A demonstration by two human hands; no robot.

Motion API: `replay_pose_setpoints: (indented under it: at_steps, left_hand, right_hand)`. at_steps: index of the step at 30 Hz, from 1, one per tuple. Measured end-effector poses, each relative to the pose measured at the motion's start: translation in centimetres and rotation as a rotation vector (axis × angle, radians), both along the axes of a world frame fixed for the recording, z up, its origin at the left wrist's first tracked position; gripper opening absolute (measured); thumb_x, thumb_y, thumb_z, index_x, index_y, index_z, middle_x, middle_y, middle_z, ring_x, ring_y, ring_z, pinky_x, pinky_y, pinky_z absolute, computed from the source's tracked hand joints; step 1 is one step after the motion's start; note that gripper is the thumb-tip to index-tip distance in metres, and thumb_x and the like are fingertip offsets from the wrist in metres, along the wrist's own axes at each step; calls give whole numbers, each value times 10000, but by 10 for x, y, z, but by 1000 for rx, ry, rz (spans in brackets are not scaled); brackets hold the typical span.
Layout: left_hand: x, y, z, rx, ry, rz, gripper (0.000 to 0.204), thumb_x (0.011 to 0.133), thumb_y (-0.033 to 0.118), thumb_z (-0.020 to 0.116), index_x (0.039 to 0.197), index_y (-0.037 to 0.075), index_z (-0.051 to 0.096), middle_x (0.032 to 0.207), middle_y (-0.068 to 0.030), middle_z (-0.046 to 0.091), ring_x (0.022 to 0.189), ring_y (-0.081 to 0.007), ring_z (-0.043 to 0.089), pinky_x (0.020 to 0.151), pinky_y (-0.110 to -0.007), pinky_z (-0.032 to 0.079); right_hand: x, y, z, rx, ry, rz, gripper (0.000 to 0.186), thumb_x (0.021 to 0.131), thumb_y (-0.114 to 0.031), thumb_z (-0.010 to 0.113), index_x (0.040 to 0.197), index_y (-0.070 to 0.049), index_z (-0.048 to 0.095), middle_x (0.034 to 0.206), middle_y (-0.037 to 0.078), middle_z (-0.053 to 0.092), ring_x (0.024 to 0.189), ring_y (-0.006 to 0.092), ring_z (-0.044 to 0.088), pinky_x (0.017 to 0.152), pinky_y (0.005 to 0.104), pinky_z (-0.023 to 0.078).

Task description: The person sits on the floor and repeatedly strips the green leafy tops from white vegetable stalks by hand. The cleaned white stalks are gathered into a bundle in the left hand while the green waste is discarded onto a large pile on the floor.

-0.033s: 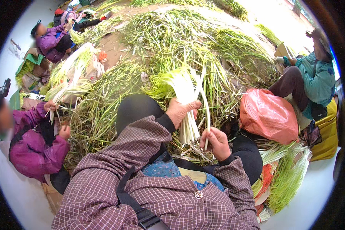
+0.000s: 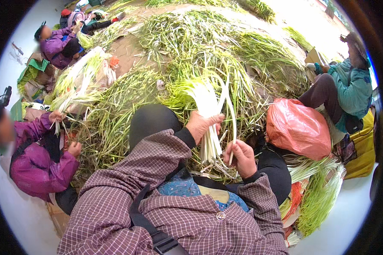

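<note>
My left hand (image 2: pixel 203 124) is closed around a bunch of slender shoots (image 2: pixel 209 146). They have white stems and yellow-green leaves, much like young garlic shoots. The stem ends point down toward my lap, and the leaves fan out over the heap beyond. To the right of the bunch, my right hand (image 2: pixel 241 156) pinches the lower end of a single pale shoot (image 2: pixel 232 115) between thumb and fingers. This shoot bows to the right, and its upper part crosses behind the bunch's leaves.
A large heap of loose green shoots (image 2: pixel 191 32) spreads ahead. At my right stand a red plastic bag (image 2: pixel 298 127) and laid-out pale shoots (image 2: pixel 323 204). A purple-clad person (image 2: pixel 42 163) handles shoots at left; someone in teal (image 2: pixel 349 89) sits at right. Others sit farther off at left.
My right hand has shifted slightly to the right, and the single shoot in it bows farther out from the bunch. My left hand stays nearly still.
</note>
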State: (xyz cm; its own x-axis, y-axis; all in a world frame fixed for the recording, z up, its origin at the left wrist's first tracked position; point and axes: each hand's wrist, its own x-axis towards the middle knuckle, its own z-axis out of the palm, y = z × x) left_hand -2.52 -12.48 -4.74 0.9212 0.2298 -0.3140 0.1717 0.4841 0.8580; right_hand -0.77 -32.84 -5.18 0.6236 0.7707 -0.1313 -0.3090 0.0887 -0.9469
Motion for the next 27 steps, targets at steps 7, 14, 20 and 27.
replay_pose_setpoints:
  at_steps: [7, 14, 20, 27]
  left_hand:
    - [-10, -21, -17, -33, 58, -43, 248, 752, 147, 775, 884, -1, 626, 677, -56, 629, 530, -133, 601, 472, -270, 506]
    - [-11, -21, -18, -22, 52, -88, 244, 800, 182, 731, 939, 20, 613, 738, -54, 631, 559, -133, 603, 493, -272, 528]
    - [-12, -23, -12, -106, 50, -82, 240, 781, 136, 739, 933, 9, 602, 738, -77, 641, 623, -173, 631, 564, -309, 540]
    - [4, 17, 26, -188, -126, -19, 236, 785, 99, 674, 945, 19, 521, 692, -73, 611, 614, -166, 623, 584, -284, 549]
  right_hand:
    - [1, 2, -7, 73, 120, -134, 282, 991, -287, 424, 878, -50, 527, 667, 43, 587, 531, 86, 523, 484, 192, 406]
    - [2, 0, -9, -26, 95, -36, 273, 988, -259, 426, 846, -54, 537, 657, 36, 586, 527, 84, 517, 485, 189, 397]
    - [3, 6, -6, -131, -80, 159, 279, 977, -224, 424, 793, -46, 537, 587, 12, 569, 462, 58, 459, 429, 186, 340]
    - [50, -2, -58, -297, -148, 62, 278, 979, -232, 448, 906, -4, 588, 671, 37, 613, 546, 82, 569, 494, 214, 462]
